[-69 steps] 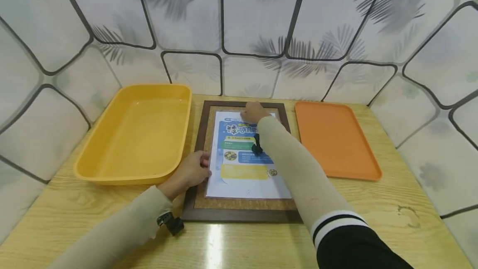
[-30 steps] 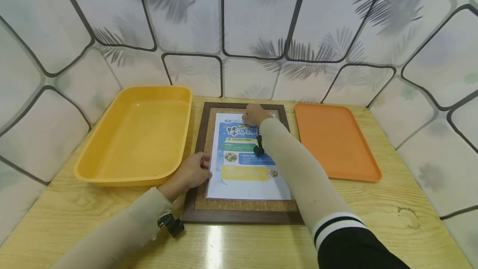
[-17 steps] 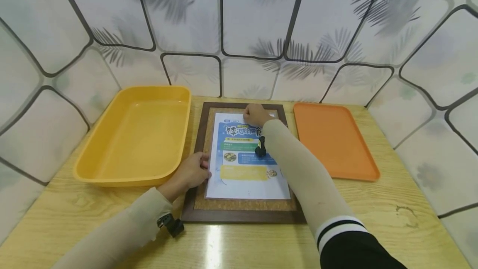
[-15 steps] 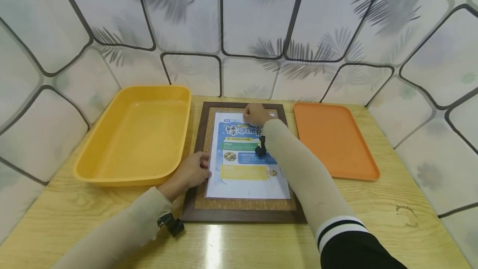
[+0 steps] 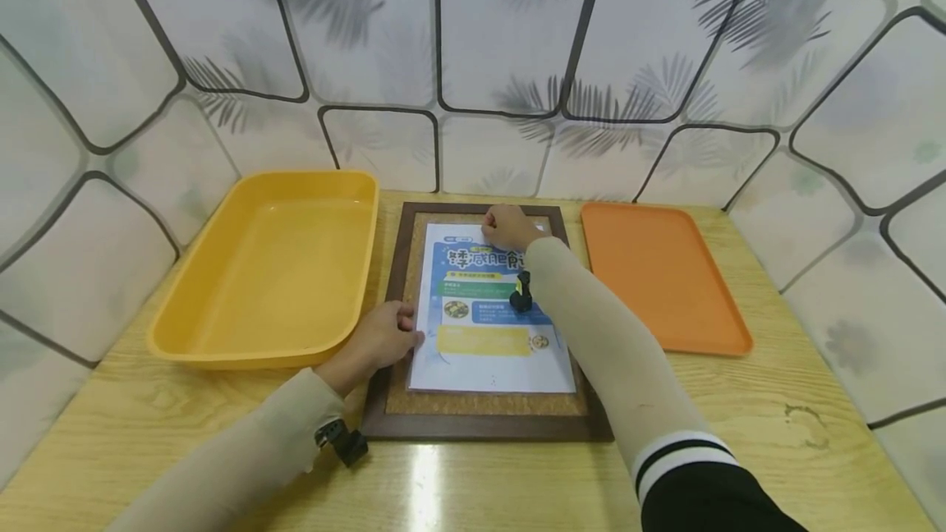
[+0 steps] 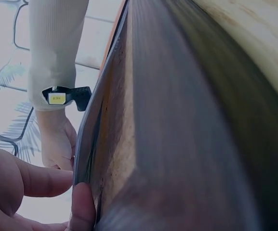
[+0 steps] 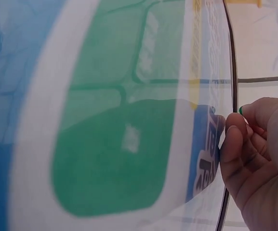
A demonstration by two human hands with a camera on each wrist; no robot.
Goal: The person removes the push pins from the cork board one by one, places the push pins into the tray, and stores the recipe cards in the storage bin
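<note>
A laminated poster with blue, green and yellow print lies on a cork board with a dark brown frame. At the poster's left edge is my left hand. The left wrist view shows its thumb and a finger pinching that edge, one on each side of the sheet. My right hand is at the top of the poster, near the frame's upper bar. Between its thumb and fingers shows the small green head of a pushpin; its point is hidden by the fingertips.
A deep yellow tray stands left of the board, its rim close to my left wrist. On the right lies a flat orange tray. All rest on a wooden table against a patterned wall.
My right forearm has shifted slightly to the right while the hand stays at the poster's top. My left thumb has moved a little farther over the poster's edge. The poster lies nearly as before.
</note>
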